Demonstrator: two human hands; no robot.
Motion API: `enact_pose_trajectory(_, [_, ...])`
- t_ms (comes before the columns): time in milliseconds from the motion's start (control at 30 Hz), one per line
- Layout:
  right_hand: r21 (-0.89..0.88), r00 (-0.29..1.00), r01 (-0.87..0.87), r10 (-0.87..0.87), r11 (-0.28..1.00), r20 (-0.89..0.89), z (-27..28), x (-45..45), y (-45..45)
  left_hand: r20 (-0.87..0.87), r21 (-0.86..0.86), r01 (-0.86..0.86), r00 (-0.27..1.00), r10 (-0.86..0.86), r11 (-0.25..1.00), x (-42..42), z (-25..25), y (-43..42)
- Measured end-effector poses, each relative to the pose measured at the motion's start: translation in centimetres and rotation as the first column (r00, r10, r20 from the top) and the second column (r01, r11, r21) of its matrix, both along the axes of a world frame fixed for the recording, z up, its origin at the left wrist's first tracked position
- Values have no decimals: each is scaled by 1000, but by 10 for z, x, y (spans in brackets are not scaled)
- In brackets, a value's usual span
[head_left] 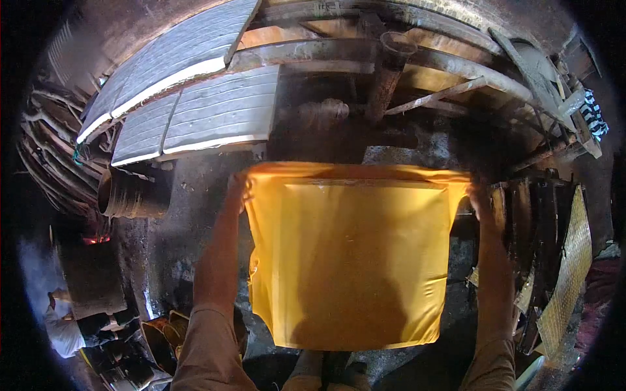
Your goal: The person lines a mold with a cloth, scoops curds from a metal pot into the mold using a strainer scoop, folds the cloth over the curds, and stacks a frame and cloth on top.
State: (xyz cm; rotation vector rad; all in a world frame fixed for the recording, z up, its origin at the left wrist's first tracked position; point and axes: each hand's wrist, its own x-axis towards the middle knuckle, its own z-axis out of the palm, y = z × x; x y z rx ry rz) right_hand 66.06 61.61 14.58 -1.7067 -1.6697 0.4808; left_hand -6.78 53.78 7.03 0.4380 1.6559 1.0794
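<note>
A yellow cloth (365, 260) spreads in front of me over a flat rectangular shape, whose straight edges press through it. My left hand (244, 188) is closed on the cloth's far left corner. At the far right corner, my right hand (475, 199) has its fingers closed on the same cloth. The far edge is pulled taut in folds between both hands, while the near edge hangs lower by my legs. What lies beneath the cloth is hidden, and my shadow falls across its middle.
Pale lined slabs (218, 107) rest on a rack at upper left. A rusty post (386, 81) and beams stand ahead. Stacked branches (55, 143) and a metal drum (134, 195) are left. A person (64, 329) is at lower left. Woven panels (566, 280) lean right.
</note>
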Motion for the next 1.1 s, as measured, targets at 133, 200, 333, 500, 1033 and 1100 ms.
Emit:
enact_pose_trajectory(133, [-275,992,118,-99,954,83,-84,54,-123,115,-163,-103,986,122,981,-1,-122,-131])
enact_pose_trajectory(200, [-476,989,113,-142,872,-26,-131,89,-231,-550,-829,217,-152,-821,515,18,-135,-226])
enact_pose_trajectory(333, [-912,693,315,-720,263,32,-140,77,-455,-57,-385,-425,897,438,820,102,-106,-430])
enact_pose_trajectory(500, [-912,274,-96,-870,399,-409,-41,6,-530,677,-555,-340,346,650,759,151,-64,-503])
enact_pose_trajectory(1033, [-407,308,760,-833,506,-460,-51,114,-629,465,-450,-207,777,425,869,101,-34,-572])
enact_pose_trajectory(1100, [-288,354,818,-831,498,-430,-64,100,-640,850,-299,104,481,215,949,93,-61,-585])
